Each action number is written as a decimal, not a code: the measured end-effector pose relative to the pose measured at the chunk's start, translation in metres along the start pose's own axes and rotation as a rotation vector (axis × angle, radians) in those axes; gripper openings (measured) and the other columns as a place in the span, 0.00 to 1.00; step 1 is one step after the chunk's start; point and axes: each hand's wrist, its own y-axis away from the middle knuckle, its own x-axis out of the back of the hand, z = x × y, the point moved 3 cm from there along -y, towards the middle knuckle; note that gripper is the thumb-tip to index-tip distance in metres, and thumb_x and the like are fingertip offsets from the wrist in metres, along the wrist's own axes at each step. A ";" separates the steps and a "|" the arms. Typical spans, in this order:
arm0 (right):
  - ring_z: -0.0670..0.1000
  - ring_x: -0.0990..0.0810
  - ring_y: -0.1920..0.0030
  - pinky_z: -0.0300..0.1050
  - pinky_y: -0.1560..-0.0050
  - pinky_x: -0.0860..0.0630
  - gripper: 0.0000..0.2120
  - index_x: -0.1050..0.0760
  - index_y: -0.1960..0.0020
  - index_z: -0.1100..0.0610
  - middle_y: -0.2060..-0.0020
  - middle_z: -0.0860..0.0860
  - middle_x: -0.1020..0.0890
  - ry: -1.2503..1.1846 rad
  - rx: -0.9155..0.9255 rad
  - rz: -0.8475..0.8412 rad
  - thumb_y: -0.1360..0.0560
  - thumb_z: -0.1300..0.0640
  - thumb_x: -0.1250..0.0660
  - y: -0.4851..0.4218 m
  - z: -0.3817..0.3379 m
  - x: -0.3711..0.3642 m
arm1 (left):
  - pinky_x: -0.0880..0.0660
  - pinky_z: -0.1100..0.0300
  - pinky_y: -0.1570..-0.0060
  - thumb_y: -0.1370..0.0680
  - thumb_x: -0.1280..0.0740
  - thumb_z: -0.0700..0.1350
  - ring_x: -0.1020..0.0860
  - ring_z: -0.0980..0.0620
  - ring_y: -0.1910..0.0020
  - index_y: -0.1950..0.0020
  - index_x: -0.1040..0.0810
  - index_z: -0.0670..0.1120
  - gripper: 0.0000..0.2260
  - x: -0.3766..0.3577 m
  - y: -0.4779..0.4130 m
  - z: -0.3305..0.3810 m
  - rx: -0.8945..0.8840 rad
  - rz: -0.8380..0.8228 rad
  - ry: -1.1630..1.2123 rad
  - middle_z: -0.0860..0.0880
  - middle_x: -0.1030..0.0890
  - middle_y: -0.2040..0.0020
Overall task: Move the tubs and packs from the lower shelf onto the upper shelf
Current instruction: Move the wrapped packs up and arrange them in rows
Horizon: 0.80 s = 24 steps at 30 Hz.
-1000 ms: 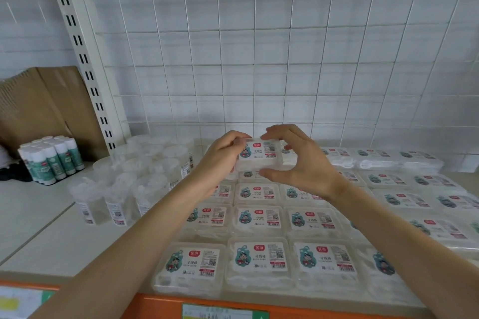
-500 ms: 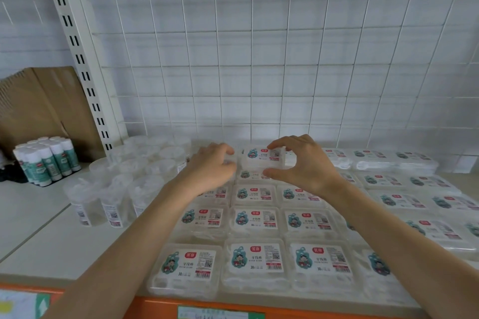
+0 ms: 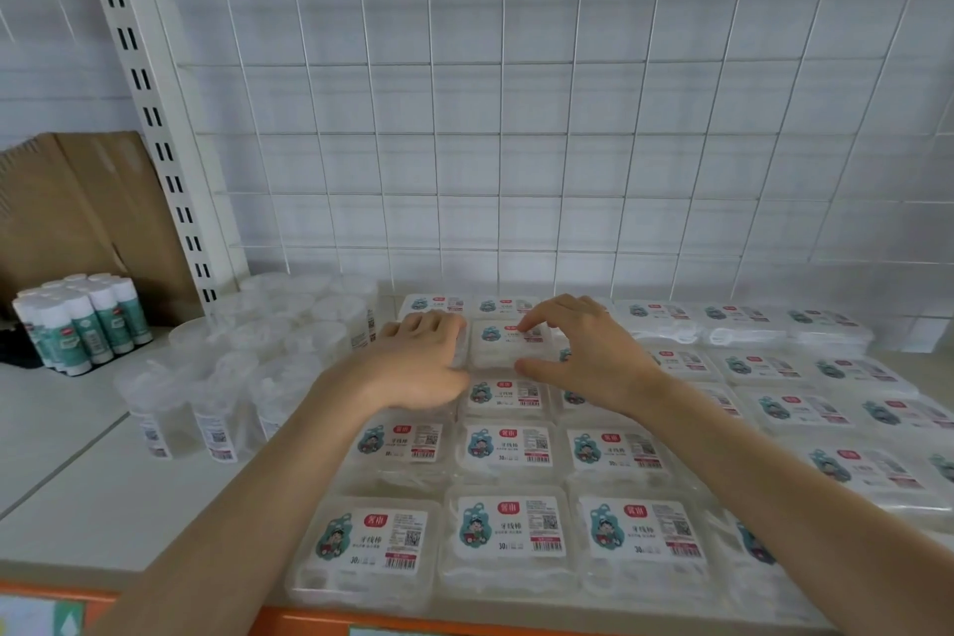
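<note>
Flat clear packs with white cartoon labels (image 3: 508,529) cover the upper shelf (image 3: 77,506) in rows, some stacked. One pack (image 3: 503,343) lies on top of the stack in the back middle. My right hand (image 3: 581,356) holds it, fingertips on its label and thumb against its near edge. Just left of that pack, my left hand (image 3: 418,364) rests on the neighbouring packs with relaxed fingers, holding nothing. Several clear round tubs (image 3: 227,377) stand in a cluster to the left of the packs.
A white wire grid (image 3: 516,119) backs the shelf, and a slotted white upright (image 3: 155,119) rises at the left. Beyond the upright stand several green-and-white glue sticks (image 3: 82,325) and a sheet of cardboard (image 3: 77,212). The shelf's front lip is orange (image 3: 309,620).
Both hands lowered the pack from the air onto the stack at the back. My left hand came off it and settled on the packs to its left.
</note>
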 end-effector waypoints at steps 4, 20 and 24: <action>0.46 0.32 0.36 0.40 0.37 0.36 0.19 0.26 0.37 0.47 0.38 0.44 0.26 0.028 0.000 -0.001 0.26 0.44 0.29 0.000 -0.003 -0.002 | 0.52 0.49 0.24 0.18 0.44 0.51 0.52 0.47 0.21 0.20 0.53 0.47 0.29 -0.001 0.000 0.001 0.004 0.005 -0.015 0.47 0.52 0.19; 0.50 0.34 0.32 0.49 0.32 0.35 0.22 0.28 0.33 0.51 0.34 0.48 0.28 0.037 0.024 0.083 0.23 0.42 0.35 -0.003 -0.017 0.016 | 0.50 0.47 0.24 0.19 0.41 0.58 0.53 0.45 0.21 0.19 0.55 0.49 0.35 0.010 -0.001 0.011 0.099 -0.063 0.060 0.48 0.53 0.19; 0.50 0.34 0.32 0.48 0.32 0.35 0.21 0.29 0.32 0.51 0.33 0.48 0.29 0.080 0.065 0.042 0.23 0.44 0.35 -0.004 -0.023 0.019 | 0.52 0.50 0.25 0.19 0.41 0.58 0.54 0.47 0.21 0.19 0.56 0.48 0.35 0.014 0.010 0.025 0.066 -0.002 0.048 0.49 0.54 0.19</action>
